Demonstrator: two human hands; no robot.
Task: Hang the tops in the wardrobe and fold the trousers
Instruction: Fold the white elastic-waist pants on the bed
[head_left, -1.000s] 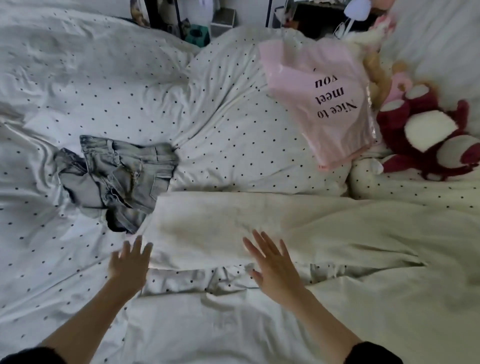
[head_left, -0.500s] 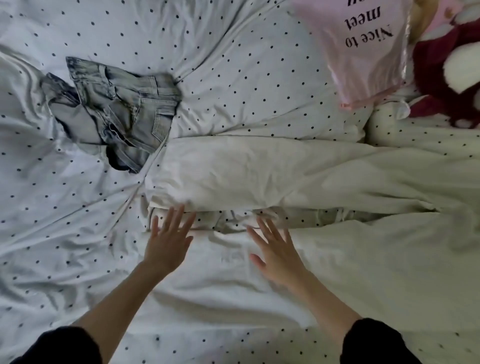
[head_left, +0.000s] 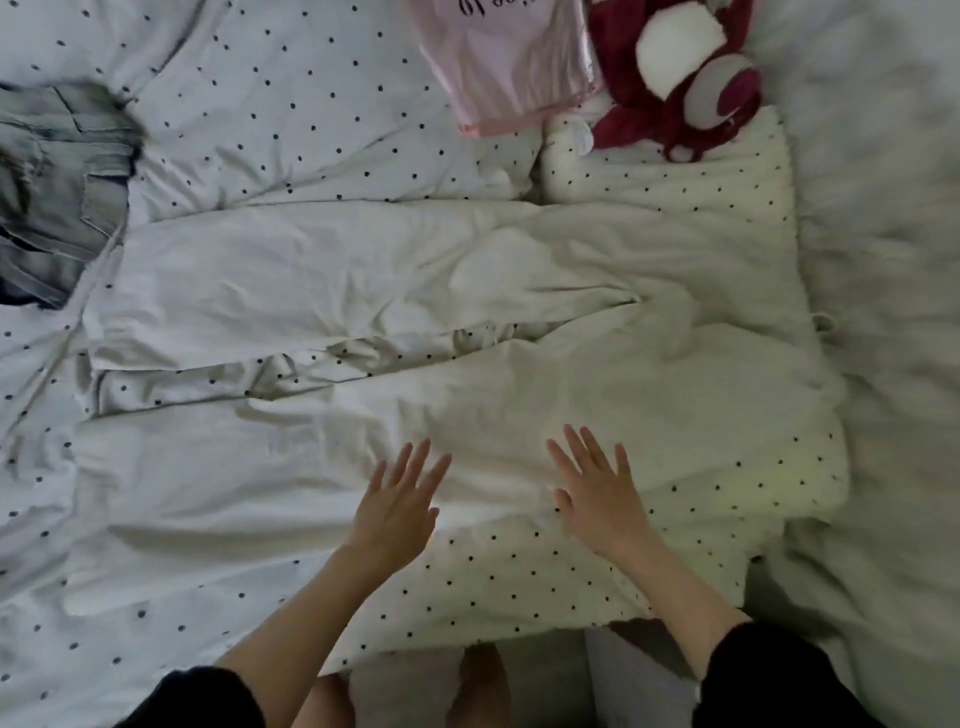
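Note:
White trousers (head_left: 322, 280) lie spread flat across the dotted bedcover, both legs running left to right with a strip of cover showing between them. My left hand (head_left: 397, 506) rests flat with fingers spread on the near leg. Just to its right, my right hand (head_left: 597, 493) lies flat with fingers spread at the near leg's lower edge. A crumpled pair of pale denim shorts (head_left: 57, 182) sits at the far left edge, beside the far leg's end.
A pink plastic bag (head_left: 509, 57) with lettering lies at the top, next to a dark red and white plush toy (head_left: 685, 73). A dotted pillow (head_left: 675, 166) sits under the toy. White fluffy bedding (head_left: 883, 312) fills the right side. The bed's edge runs along the bottom.
The view has shifted right and closer. Both hands moved right along the trousers and onto the near leg, staying flat and spread.

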